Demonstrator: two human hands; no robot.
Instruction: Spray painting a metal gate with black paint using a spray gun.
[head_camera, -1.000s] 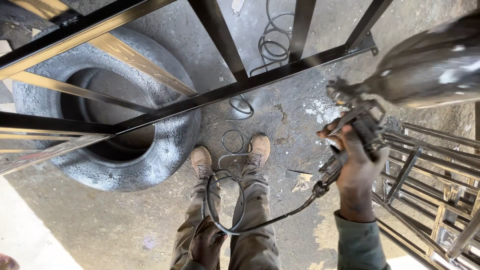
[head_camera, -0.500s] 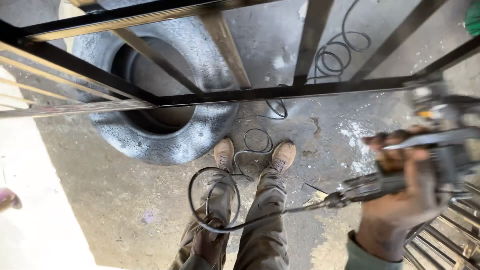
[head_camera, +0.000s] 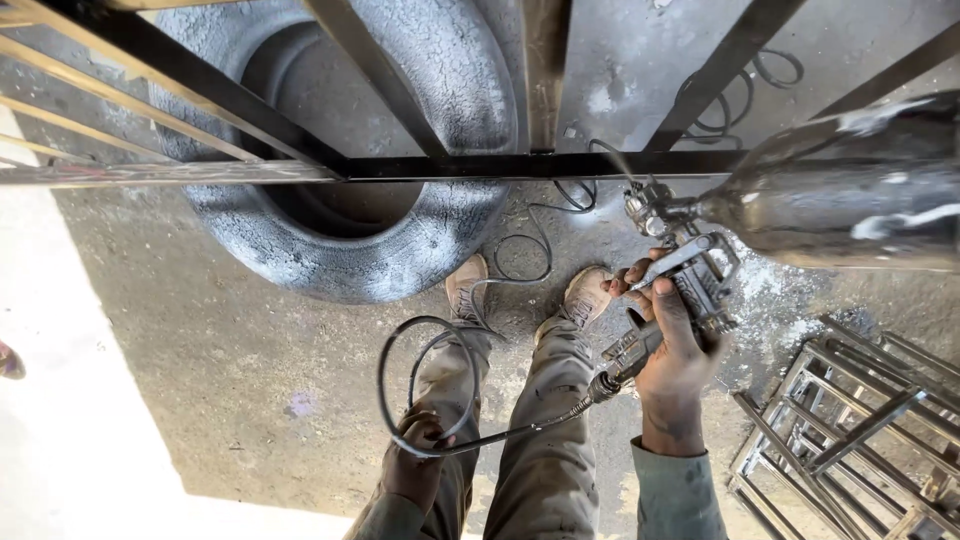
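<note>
My right hand (head_camera: 672, 345) grips a paint-stained spray gun (head_camera: 680, 255), a finger on its trigger. The gun's nozzle points up at a black metal gate frame (head_camera: 520, 165). A large dark paint cup (head_camera: 850, 195) sticks out to the right of the gun. From the gun's handle a thin air hose (head_camera: 440, 380) runs down and left in a loop. My left hand (head_camera: 415, 460) holds that loop low beside my left leg. My two tan boots (head_camera: 525, 290) stand on the concrete below the frame.
A big old tyre (head_camera: 400, 240), dusted with paint, lies on the concrete floor behind the frame at left. A stack of metal grilles (head_camera: 850, 430) lies at lower right. Loose cable coils (head_camera: 740, 90) lie on the ground beyond the frame.
The view has swung, so the frame's crossbar now runs level across the top. My right hand has brought the spray gun up closer to the bar. The paint cup is back in view at right.
</note>
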